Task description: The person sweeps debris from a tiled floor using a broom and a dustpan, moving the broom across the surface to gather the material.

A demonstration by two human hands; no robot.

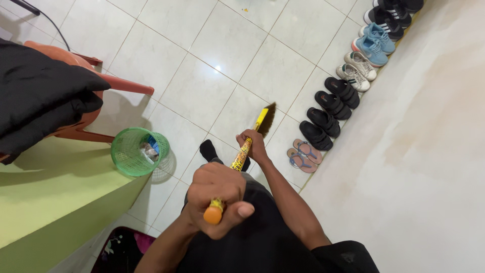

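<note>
Broom (242, 155) gripped two-handed: left hand (218, 197) fisted round the orange handle end, right hand (254, 143) clenched higher (bristles at twelve o'clock); green wastebasket (138, 151) at nine o'clock.

The broom (248, 146) is long and thin, seen almost end-on from above, so its handle looks foreshortened. The handle is yellow with a dark speckled pattern and ends nearest the camera in a plain orange cap. It slants away and down toward the white tile floor (232, 50). The far end carries a yellow neck and a fan of dark brown bristles, which reach the floor near a tile joint. 2 hands grip it: the left hand (216, 199) closed around the top just below the cap, the right hand (252, 144) wrapped lower down.
</note>
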